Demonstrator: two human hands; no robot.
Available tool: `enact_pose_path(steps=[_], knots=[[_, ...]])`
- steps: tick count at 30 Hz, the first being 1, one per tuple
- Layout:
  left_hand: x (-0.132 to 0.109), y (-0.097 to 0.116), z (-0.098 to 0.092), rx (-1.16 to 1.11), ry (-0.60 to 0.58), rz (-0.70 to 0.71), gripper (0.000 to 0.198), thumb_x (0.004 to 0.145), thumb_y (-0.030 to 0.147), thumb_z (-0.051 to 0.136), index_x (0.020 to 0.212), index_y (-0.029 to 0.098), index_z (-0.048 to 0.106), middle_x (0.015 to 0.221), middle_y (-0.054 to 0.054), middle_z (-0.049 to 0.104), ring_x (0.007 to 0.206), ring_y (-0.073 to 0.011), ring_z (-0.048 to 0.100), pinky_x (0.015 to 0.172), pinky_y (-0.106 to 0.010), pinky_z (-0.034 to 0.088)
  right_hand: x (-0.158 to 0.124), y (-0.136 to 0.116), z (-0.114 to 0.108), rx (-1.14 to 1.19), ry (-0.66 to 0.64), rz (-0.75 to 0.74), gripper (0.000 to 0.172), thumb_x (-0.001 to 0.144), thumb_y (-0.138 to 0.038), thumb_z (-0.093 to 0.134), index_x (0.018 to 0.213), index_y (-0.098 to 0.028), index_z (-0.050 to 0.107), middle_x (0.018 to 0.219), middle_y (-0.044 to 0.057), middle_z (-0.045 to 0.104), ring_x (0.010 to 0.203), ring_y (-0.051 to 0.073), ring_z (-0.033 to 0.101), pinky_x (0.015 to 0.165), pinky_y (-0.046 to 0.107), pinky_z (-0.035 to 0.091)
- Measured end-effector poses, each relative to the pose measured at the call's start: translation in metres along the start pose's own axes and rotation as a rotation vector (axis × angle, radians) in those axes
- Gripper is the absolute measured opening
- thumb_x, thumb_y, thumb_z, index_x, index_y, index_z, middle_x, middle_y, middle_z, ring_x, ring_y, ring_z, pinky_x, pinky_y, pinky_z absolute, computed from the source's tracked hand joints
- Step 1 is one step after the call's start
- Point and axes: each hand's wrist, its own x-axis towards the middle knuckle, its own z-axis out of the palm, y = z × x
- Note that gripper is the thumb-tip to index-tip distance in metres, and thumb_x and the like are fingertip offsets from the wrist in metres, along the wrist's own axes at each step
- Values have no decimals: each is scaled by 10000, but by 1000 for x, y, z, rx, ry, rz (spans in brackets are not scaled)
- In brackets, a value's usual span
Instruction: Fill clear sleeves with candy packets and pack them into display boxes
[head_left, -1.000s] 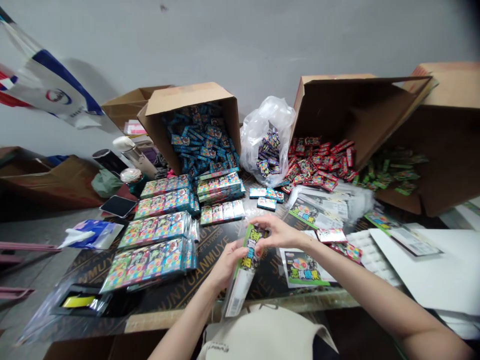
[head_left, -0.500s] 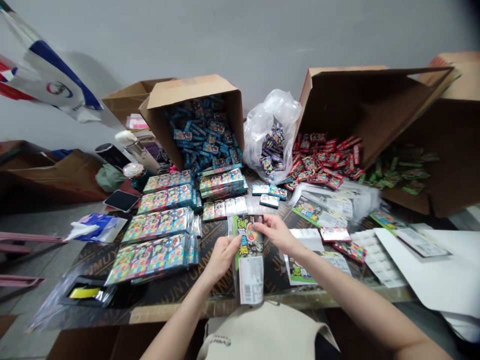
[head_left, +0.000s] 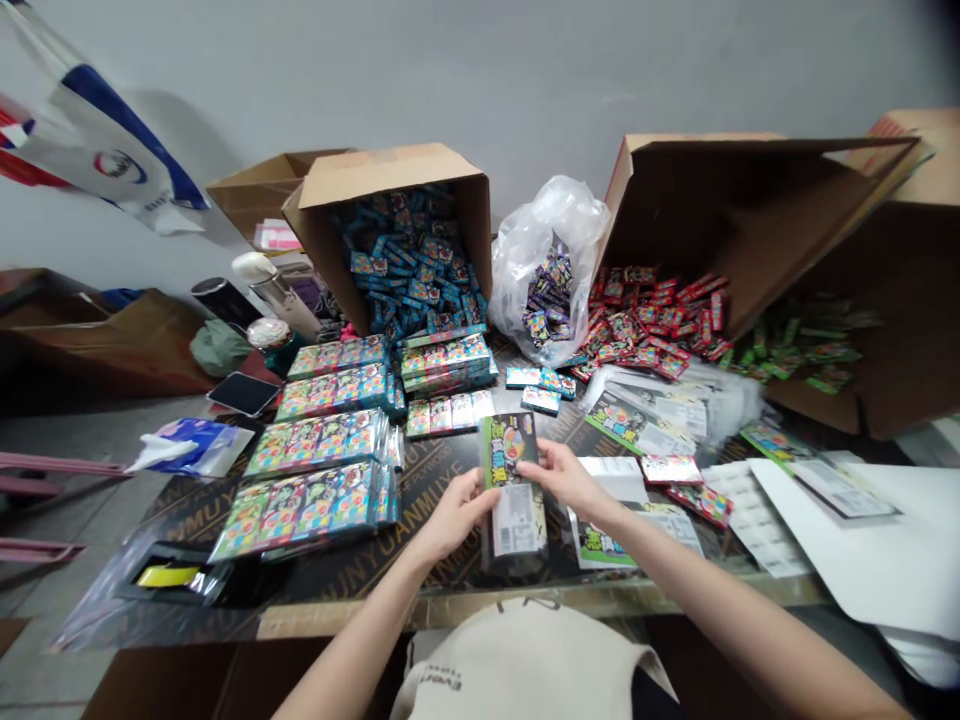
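A flat printed packaging bag (head_left: 519,515), black and green with a pale label panel, lies over the dark table in front of me. My left hand (head_left: 459,512) pinches its left edge between thumb and fingers. On the other side, my right hand (head_left: 561,482) grips the right edge, thumb across the printed front. Just beyond the bag are a few small blue boxes (head_left: 540,400). Left of my hands stand rows of wrapped multi-box packs (head_left: 300,510). More printed bags (head_left: 634,535) lie to the right, beside two red boxes (head_left: 699,503).
At the back, a carton (head_left: 390,165) holds blue boxes, a clear plastic bag (head_left: 510,265) purple ones. Red boxes (head_left: 637,320) spill from a larger carton; green boxes (head_left: 817,350) lie farther right. A phone (head_left: 244,393) and tissue pack (head_left: 199,447) sit left; white sheets (head_left: 847,540) right.
The bag has moved slightly right and straightened, its printed face lying flatter. Both hands have shifted right and a little down along its edges, still holding it.
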Motion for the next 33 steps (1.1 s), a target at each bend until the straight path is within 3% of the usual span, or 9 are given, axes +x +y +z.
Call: enact_pose_path(steps=[2,6,10,13,19,22,26,30,33], knots=[[3,2,1,-61,-1,-6,402,700,393,624,1017,149,580,805,-46,646,651,-146,575,519,-203,417,1,0,0,-67,72,-90,268,683,-317,663,897,-160,623,829,25,660,768,181,603,720,312,474],[12,7,0,-125,102,68,438,661,387,664,1015,143,585,740,-34,643,674,-162,579,582,-227,432,-2,-5,6,-71,60,-98,312,680,-389,662,918,-188,640,884,31,663,855,215,594,770,349,461],[12,4,12,-157,46,100,380,638,343,691,952,140,626,790,-46,659,758,-190,590,679,-260,445,-3,-15,13,192,317,-34,426,757,-536,517,944,-174,645,863,73,680,897,243,600,745,363,470],[7,0,21,-235,67,51,343,665,333,677,953,151,633,828,-50,667,738,-171,600,672,-255,445,-5,-20,20,276,415,-66,346,736,-471,571,869,-167,667,856,82,689,888,250,612,760,363,467],[4,10,24,-431,277,-95,286,680,409,647,737,130,673,686,-37,666,593,-132,588,520,-218,418,-19,-27,36,373,347,-114,310,787,-436,514,940,-195,634,881,71,691,821,226,641,824,374,444],[5,17,22,-502,246,-121,239,664,360,671,746,136,683,705,-33,676,611,-130,596,560,-227,436,-22,-25,39,368,373,-140,277,778,-382,534,971,-198,606,921,74,684,891,227,624,846,354,429],[5,19,20,-684,124,-192,265,707,375,619,749,125,694,805,-71,688,752,-165,613,720,-277,462,-22,-24,32,383,333,-53,263,694,-263,624,947,-196,593,921,71,682,851,227,629,792,351,451],[5,20,16,-497,149,-151,152,625,201,685,759,129,698,854,-74,691,821,-189,609,712,-266,464,-22,-26,23,386,260,12,256,641,-203,662,888,-199,595,855,52,691,787,220,637,720,350,477],[4,26,13,-212,192,0,181,644,208,684,814,147,698,830,-73,694,788,-194,621,702,-281,468,-24,-24,17,206,251,-72,172,679,-248,665,839,-190,641,871,61,692,824,215,636,764,356,476]])
